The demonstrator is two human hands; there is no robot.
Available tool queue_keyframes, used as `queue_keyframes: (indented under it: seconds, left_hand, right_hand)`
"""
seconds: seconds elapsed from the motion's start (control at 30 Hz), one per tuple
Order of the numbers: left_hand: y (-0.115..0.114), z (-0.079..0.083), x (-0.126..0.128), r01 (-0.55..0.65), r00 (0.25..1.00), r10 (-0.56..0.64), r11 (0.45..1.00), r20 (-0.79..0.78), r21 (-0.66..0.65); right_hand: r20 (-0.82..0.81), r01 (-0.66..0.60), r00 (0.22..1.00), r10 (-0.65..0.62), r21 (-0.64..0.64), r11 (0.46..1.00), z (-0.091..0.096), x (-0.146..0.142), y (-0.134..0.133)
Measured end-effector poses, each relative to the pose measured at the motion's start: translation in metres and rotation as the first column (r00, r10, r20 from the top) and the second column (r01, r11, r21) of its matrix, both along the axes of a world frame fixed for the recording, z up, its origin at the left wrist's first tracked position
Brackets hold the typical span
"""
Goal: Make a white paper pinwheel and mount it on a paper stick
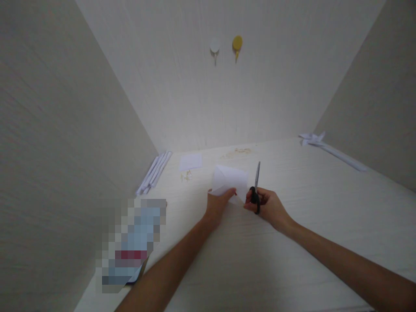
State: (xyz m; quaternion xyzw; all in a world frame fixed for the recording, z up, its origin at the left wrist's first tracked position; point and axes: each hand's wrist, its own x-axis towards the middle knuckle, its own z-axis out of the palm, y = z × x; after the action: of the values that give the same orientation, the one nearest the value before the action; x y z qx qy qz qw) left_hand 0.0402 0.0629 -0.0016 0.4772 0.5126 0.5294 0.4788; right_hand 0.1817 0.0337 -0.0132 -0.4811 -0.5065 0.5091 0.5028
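Observation:
My left hand (218,207) grips a white sheet of paper (229,177) that curls over, with the thumb pressed on its near side. To its right, my right hand (268,209) is closed around the black handles of a pair of scissors (256,184). The blades look shut and point away from me, standing apart from the paper's right side. Some fingertips of the right hand are close to the paper's lower right corner; whether they touch it I cannot tell.
Rolled white paper sticks (154,173) lie at the left wall. Behind my hands are a flat paper piece (190,161) and small pale bits (186,176). A paper pinwheel-like shape on a stick (338,152) lies right. A blurred-out object (136,242) sits front left. Two hooks (237,43) hang on the wall.

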Motion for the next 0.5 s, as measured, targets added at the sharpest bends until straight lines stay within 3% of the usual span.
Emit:
queue_keyframes:
  seconds: [0.23, 0.5]
  left_hand:
    - [-0.0006, -0.0003, 0.0003, 0.022, 0.999, -0.022, 1.0, 0.034, -0.007]
    - [-0.0026, -0.0002, -0.0002, 0.072, 0.997, -0.072, 0.997, -0.041, -0.019]
  right_hand:
    - [-0.02, 0.016, 1.0, -0.016, -0.045, 0.999, 0.0039, -0.0019, -0.0011]
    - [0.014, 0.037, 0.999, -0.037, 0.012, 0.999, 0.0007, -0.0015, 0.0006]
